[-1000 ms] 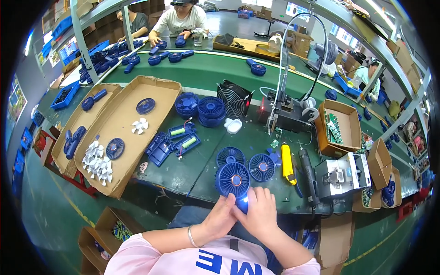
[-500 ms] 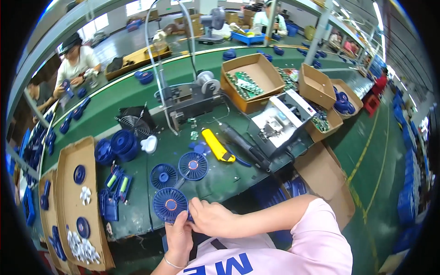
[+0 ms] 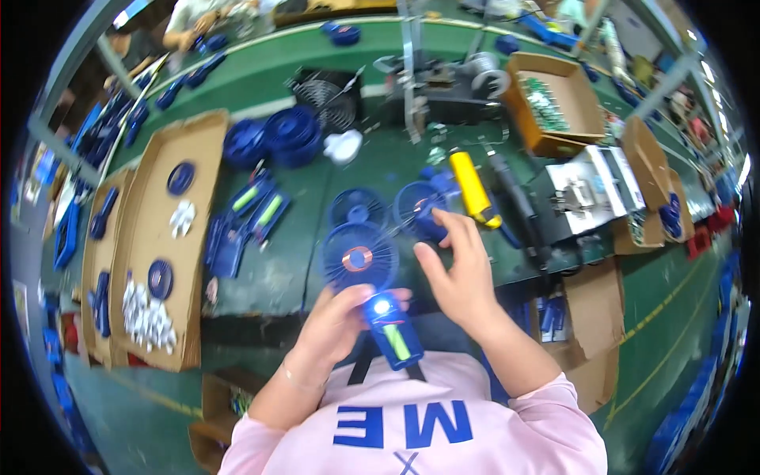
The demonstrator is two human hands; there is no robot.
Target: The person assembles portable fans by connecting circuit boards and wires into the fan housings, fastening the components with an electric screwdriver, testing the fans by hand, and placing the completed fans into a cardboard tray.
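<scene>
My left hand is closed on a blue handheld fan, gripping it where the round grille meets the handle. The handle's inside is exposed, showing a green battery cell and a bright white light. My right hand is open, thumb and fingers apart, its fingertips at a second blue round fan grille; whether they touch it I cannot tell. A third blue round fan part lies just beyond the held one.
Yellow-handled tool and black pen-shaped tool lie to the right, beside a white-and-black machine. On the left, a cardboard tray holds blue rings and white fan blades. Blue handle shells with green cells lie near it. A wire spool stands behind.
My right hand has left the held fan and reached forward to the grille on the right. The held fan's handle now faces up with its light on. The view has shifted.
</scene>
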